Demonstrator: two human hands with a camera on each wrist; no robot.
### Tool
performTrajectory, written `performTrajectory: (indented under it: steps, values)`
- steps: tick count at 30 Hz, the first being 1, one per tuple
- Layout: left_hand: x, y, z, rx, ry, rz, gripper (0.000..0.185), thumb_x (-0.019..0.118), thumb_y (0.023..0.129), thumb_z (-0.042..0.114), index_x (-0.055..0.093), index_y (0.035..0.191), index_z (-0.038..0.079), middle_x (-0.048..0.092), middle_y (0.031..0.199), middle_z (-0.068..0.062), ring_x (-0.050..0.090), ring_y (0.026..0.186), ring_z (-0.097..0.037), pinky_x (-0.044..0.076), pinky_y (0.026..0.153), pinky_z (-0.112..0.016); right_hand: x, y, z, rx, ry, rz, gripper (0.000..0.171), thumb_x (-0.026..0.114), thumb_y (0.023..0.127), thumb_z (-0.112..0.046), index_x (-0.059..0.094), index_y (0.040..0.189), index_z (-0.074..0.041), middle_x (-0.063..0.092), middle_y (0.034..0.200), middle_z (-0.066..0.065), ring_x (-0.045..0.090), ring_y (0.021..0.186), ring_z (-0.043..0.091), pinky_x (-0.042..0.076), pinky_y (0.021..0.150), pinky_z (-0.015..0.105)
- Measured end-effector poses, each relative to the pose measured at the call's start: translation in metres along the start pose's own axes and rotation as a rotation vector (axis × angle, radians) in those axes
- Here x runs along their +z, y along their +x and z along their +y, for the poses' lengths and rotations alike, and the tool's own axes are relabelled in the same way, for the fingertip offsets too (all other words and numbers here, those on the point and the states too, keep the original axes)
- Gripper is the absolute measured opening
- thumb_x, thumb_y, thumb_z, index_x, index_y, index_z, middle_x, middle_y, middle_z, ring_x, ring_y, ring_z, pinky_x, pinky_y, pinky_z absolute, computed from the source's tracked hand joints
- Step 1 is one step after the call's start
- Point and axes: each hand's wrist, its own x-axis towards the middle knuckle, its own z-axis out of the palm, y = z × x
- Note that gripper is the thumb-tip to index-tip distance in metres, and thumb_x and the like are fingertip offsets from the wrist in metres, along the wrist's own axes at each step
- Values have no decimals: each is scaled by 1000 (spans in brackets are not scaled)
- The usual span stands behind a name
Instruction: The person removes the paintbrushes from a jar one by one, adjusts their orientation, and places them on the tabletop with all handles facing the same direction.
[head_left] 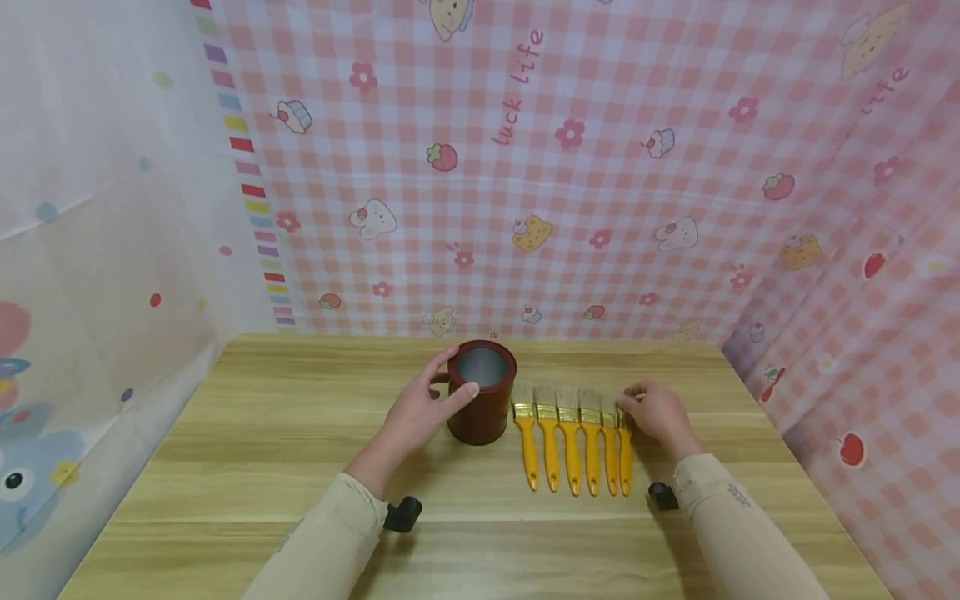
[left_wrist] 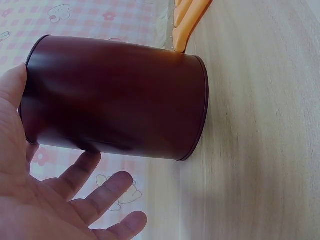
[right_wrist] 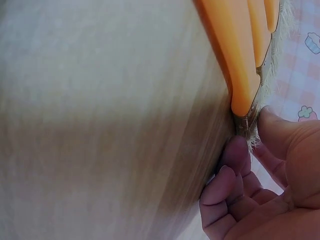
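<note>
A dark red can [head_left: 482,410] stands upright and empty on the wooden table [head_left: 262,433]. My left hand [head_left: 459,372] holds it near the rim, thumb in front and fingers round the back. In the left wrist view the can [left_wrist: 115,100] lies between the thumb and spread fingers [left_wrist: 100,192] of that left hand [left_wrist: 52,117]. Right of the can lie several paint brushes [head_left: 573,437] with yellow handles, side by side, bristles pointing away. My right hand [head_left: 626,406] pinches the rightmost brush [head_left: 624,454] at its metal band. In the right wrist view the right hand [right_wrist: 247,137] grips that brush [right_wrist: 235,60].
Pink checked cloth [head_left: 600,167] hangs behind and to the right of the table, and a white printed sheet [head_left: 97,250] closes the left side. Bare wood stretches left of the can and along the front edge.
</note>
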Motion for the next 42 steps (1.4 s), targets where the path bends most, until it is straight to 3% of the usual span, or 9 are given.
performTrajectory:
  steps: [12, 19, 30, 34, 42]
  values:
    - [3, 0, 2, 6, -12, -5, 75, 73, 95, 65, 38, 160, 54, 55, 159, -7, 56, 143, -40, 48, 116, -61, -2, -4, 4, 13, 23, -11, 45, 59, 111, -30, 63, 140, 4, 68, 134, 32, 69, 116, 43, 58, 93, 53]
    - [5, 2, 3, 9, -12, -9, 75, 73, 95, 64, 38, 160, 53, 55, 159, -7, 56, 143, -40, 47, 117, -60, -12, -8, 14, -22, 34, -19, 56, 60, 109, -33, 56, 145, 10, 65, 137, 36, 66, 123, 49, 55, 103, 59]
    - [2, 5, 0, -3, -7, -13, 75, 73, 95, 64, 38, 160, 54, 54, 160, -7, 54, 145, -42, 47, 117, -61, -24, -17, 23, -43, 45, -92, 62, 59, 110, -36, 51, 149, 11, 63, 139, 37, 64, 126, 50, 54, 105, 60]
    - [-1, 6, 0, 1, 28, -19, 77, 73, 95, 65, 37, 162, 52, 55, 159, -6, 53, 147, -41, 49, 114, -62, -22, -19, 19, -65, 32, -107, 62, 59, 111, -36, 50, 149, 11, 63, 139, 37, 67, 122, 47, 56, 103, 59]
    - [-17, 6, 1, 39, 172, -55, 85, 68, 94, 72, 32, 166, 44, 49, 166, -7, 44, 155, -42, 44, 117, -68, -21, -22, 13, -109, 69, -138, 62, 63, 109, -32, 48, 151, 11, 66, 136, 34, 74, 100, 27, 62, 92, 48]
